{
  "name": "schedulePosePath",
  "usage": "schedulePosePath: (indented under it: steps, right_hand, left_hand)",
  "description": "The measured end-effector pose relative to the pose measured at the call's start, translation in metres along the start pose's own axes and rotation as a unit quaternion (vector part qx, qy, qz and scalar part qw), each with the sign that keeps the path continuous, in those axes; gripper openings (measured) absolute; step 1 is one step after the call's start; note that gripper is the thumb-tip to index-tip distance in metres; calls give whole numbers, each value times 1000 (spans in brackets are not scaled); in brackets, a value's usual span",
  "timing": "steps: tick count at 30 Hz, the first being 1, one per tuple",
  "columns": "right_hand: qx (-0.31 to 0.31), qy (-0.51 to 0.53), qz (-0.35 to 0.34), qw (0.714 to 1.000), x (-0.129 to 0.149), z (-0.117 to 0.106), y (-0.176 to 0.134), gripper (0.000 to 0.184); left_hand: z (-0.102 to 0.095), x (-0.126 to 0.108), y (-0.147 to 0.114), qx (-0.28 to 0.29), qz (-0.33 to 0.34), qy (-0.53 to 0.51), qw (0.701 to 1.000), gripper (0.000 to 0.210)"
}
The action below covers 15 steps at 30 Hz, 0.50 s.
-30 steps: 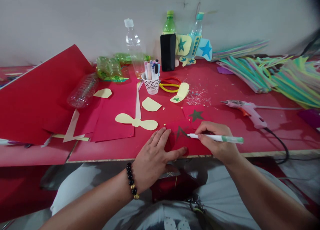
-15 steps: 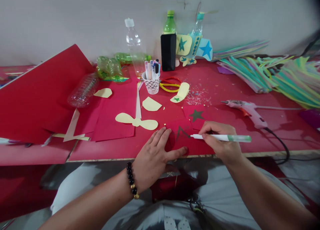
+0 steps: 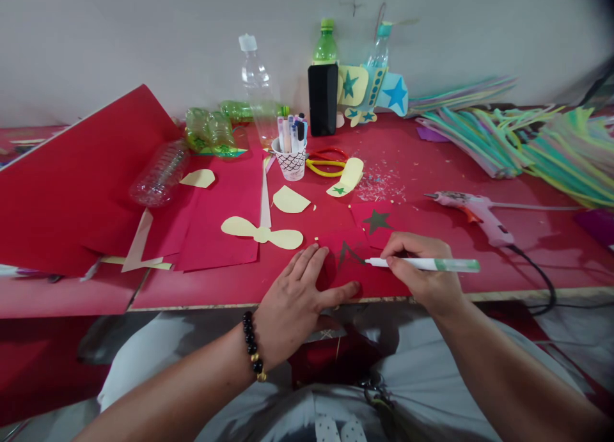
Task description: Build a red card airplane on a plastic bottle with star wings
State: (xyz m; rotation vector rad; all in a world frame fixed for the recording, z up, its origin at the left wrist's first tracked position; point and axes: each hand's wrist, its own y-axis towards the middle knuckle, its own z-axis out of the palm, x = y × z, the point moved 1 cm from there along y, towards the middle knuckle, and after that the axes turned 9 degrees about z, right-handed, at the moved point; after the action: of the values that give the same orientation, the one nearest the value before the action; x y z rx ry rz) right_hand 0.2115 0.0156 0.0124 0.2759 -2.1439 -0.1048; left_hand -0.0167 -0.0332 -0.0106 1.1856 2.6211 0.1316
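Compared with the earliest view, the right grip (image 3: 429, 290) has moved a little to the right with its pen (image 3: 425, 263), and the line (image 3: 355, 255) is now slightly longer; the left grip (image 3: 292, 298) seems not to have moved. Fingers and thumb of the right grip are closed together on the pen. Its tip is at the right end of the line, though I cannot tell if it is touching. The left grip lies flat with fingers apart, at the left and near side of the red paper (image 3: 378, 284), which is on the desk (image 3: 215, 288), just beside its front edge.

What could go wrong, in my judgement, is mostly that the paper slides. Only its left and near side is pressed, so a strong pull of the pen to the right could turn it and bend the line. Dark ink on red is also hard to see, so the next stroke may miss the corner. The finished star (image 3: 377, 222) is just behind the right grip; if its ink is wet, the knuckles could smear it. Finally, the cord (image 3: 540, 279) of the glue gun (image 3: 480, 217) goes over the edge, and a wide arm movement might catch it.
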Motion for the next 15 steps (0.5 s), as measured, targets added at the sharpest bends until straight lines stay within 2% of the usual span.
schedulePosePath:
  steps: [10, 15]
  right_hand:
    - [-4, 8, -6, 1000, -2, 0, -2, 14]
    - [24, 1, -41, 999, 2, 3, 0, 10]
  left_hand:
    - [-1, 0, 0, 2, -1, 2, 1000, 70]
    - [0, 0, 0, 4, 1, 6, 1000, 72]
